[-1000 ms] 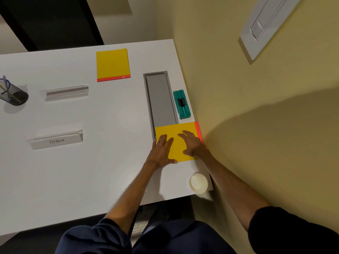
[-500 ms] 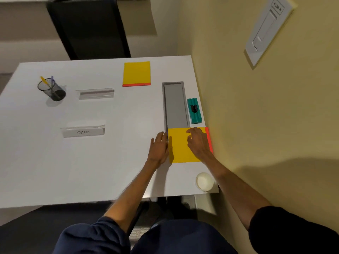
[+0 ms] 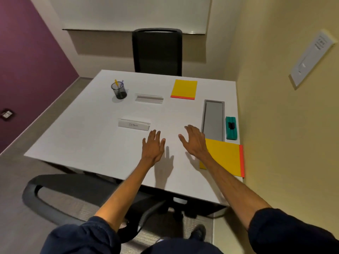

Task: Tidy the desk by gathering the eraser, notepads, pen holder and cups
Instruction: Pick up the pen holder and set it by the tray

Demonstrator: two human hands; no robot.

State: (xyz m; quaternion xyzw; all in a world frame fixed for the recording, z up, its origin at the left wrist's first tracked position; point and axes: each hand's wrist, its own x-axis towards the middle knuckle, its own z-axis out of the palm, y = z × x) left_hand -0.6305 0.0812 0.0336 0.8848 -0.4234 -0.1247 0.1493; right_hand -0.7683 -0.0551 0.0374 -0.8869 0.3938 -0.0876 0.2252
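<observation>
A yellow notepad with a red edge [image 3: 225, 156] lies at the near right of the white desk [image 3: 91, 140], against the wall. A second yellow notepad [image 3: 184, 88] lies at the far side. The green eraser [image 3: 231, 127] sits by the wall, beside a grey cable tray [image 3: 213, 120]. A black mesh pen holder [image 3: 119, 90] with pens stands at the far left. My left hand [image 3: 153, 147] hovers over the bare desk with fingers spread, holding nothing. My right hand [image 3: 195, 141] is spread too, just left of the near notepad. No cup is in view.
Two clear name stands, one near [image 3: 134, 124] and one farther back [image 3: 149, 98], sit mid-desk. A black chair [image 3: 157, 52] stands behind the desk, and another chair [image 3: 60, 191] is at the near left. The yellow wall runs along the right.
Both hands have come off the near notepad and moved left over the bare desk. The camera has pulled back and tilted up; the white cup is out of view.
</observation>
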